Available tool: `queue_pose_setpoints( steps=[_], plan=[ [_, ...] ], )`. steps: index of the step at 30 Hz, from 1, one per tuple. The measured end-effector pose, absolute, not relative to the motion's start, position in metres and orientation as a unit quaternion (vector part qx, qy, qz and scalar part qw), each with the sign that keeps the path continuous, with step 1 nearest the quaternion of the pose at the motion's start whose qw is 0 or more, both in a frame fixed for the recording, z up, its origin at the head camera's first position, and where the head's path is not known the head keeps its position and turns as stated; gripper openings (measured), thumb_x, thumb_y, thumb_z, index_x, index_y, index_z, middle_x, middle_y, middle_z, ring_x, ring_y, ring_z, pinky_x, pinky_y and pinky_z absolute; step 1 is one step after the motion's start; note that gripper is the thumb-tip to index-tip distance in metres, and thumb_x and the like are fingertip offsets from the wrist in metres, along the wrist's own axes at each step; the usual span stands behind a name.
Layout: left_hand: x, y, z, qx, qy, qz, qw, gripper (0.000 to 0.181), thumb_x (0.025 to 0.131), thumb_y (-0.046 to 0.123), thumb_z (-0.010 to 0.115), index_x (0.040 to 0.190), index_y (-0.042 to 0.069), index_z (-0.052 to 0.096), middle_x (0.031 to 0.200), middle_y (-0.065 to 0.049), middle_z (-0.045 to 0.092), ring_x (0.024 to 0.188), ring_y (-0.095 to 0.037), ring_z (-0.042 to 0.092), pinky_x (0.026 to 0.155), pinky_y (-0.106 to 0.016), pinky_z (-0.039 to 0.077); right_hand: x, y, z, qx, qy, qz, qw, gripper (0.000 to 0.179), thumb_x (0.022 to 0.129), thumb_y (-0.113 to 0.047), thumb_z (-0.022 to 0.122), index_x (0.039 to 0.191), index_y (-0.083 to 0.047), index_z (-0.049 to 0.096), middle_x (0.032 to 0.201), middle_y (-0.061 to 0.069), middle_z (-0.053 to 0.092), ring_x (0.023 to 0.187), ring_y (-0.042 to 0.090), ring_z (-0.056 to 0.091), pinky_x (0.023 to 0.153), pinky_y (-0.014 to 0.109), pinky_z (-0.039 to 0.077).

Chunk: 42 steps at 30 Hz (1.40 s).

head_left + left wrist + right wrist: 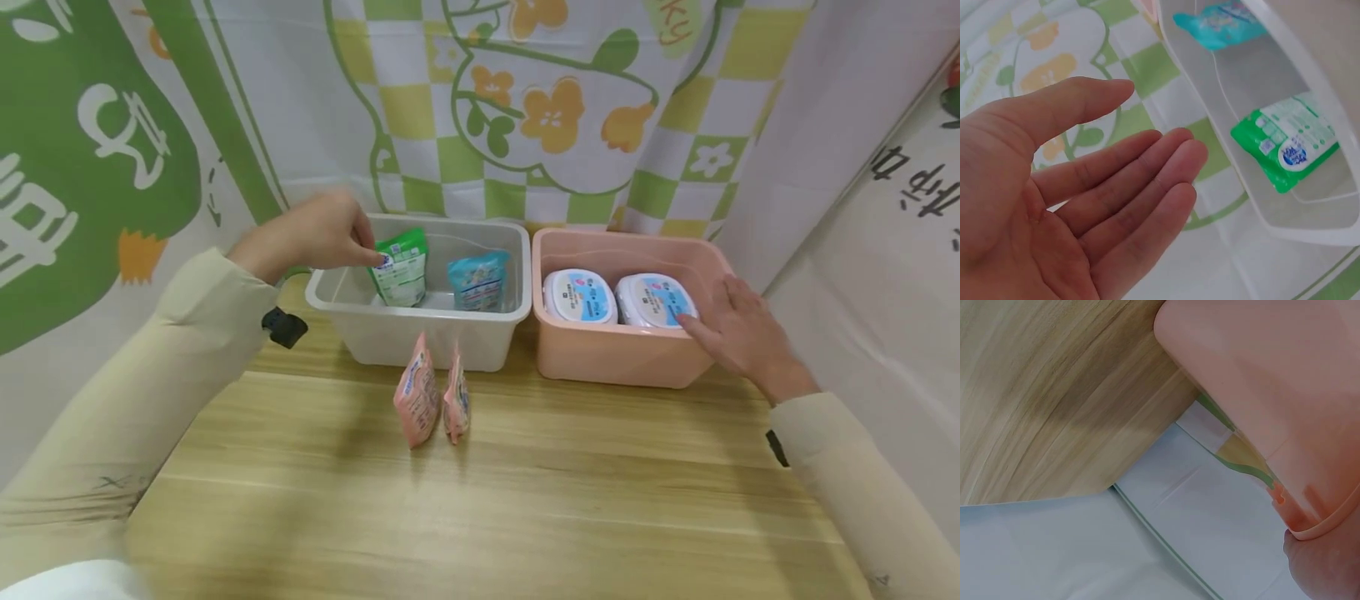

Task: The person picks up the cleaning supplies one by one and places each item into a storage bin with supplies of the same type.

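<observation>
Above the left end of a white bin [420, 337], my left hand [318, 235] hovers with nothing in it. The left wrist view shows its fingers [1141, 206] loosely extended, apart from a green-and-white pouch [1297, 140]. That pouch stands tilted inside the bin, and a blue pouch [478, 283] leans to its right. My right hand [746, 329] rests on the right rim of a pink bin [615, 357], fingers fairly straight. Two white-lidded tubs, a left tub [580, 297] and a right tub [656, 300], sit in the pink bin. Most of the right hand lies outside the right wrist view.
Two pink packets, a left packet [417, 398] and a right packet [456, 396], stand on the wooden table [480, 517] before the white bin. A patterned cloth [555, 179] hangs behind the bins. White sheeting [885, 275] borders the table on the right.
</observation>
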<state>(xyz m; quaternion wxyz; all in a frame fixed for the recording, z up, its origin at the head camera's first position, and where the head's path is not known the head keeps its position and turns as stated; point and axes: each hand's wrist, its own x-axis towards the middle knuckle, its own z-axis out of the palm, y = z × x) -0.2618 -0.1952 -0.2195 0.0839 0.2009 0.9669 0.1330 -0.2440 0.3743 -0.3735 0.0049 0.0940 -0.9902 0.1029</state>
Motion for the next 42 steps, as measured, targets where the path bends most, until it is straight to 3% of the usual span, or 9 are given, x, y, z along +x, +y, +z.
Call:
queue_pose_setpoints(
  steps=[6, 10, 20, 31, 42],
  plan=[
    [-0.243, -0.189, -0.225, 0.208, 0.965, 0.142, 0.069, 0.026, 0.094, 0.025, 0.079, 0.091, -0.001, 0.081, 0.088, -0.014, 0.080, 0.076, -0.022, 0.069, 0.067, -0.035, 0.057, -0.244, 0.377, -0.373, 0.096, -0.990, 0.103, 0.016, 0.102, 0.107, -0.064, 0.038, 0.161, 0.016, 0.006, 0.168, 0.042, 0.008, 0.155, 0.059, 0.012, 0.123, 0.077, 0.014],
    [-0.231, -0.185, -0.230, 0.218, 0.963, 0.143, 0.063, 0.024, 0.093, 0.025, 0.078, 0.088, 0.002, 0.082, 0.086, -0.012, 0.081, 0.074, -0.019, 0.071, 0.068, -0.037, 0.059, -0.244, 0.377, -0.372, 0.097, -0.990, 0.104, 0.020, 0.101, 0.107, -0.063, 0.039, 0.160, 0.018, 0.008, 0.167, 0.043, 0.011, 0.154, 0.060, 0.014, 0.122, 0.077, 0.014],
    [-0.209, -0.175, -0.244, 0.215, 0.961, 0.156, 0.081, 0.026, 0.092, 0.028, 0.079, 0.093, 0.003, 0.081, 0.089, -0.010, 0.081, 0.079, -0.018, 0.073, 0.074, -0.042, 0.061, -0.242, 0.379, -0.371, 0.087, -0.991, 0.104, -0.013, 0.106, 0.107, -0.066, 0.034, 0.161, 0.017, -0.005, 0.168, 0.043, -0.005, 0.158, 0.059, -0.001, 0.125, 0.075, 0.005],
    [-0.193, -0.175, -0.271, 0.208, 0.955, 0.192, 0.086, 0.020, 0.093, 0.023, 0.078, 0.088, 0.005, 0.080, 0.082, -0.004, 0.078, 0.071, -0.014, 0.067, 0.067, -0.031, 0.057, -0.245, 0.377, -0.377, 0.098, -0.990, 0.096, 0.007, 0.103, 0.108, -0.063, 0.038, 0.160, 0.018, 0.003, 0.168, 0.043, 0.003, 0.157, 0.059, 0.007, 0.125, 0.074, 0.010],
    [-0.183, -0.176, -0.298, 0.213, 0.945, 0.230, 0.095, 0.015, 0.092, 0.017, 0.078, 0.087, 0.003, 0.081, 0.079, -0.004, 0.078, 0.070, -0.011, 0.069, 0.067, -0.030, 0.059, -0.245, 0.376, -0.375, 0.102, -0.990, 0.097, 0.023, 0.102, 0.107, -0.062, 0.040, 0.159, 0.020, 0.008, 0.166, 0.044, 0.010, 0.154, 0.060, 0.014, 0.123, 0.075, 0.014]
  ],
)
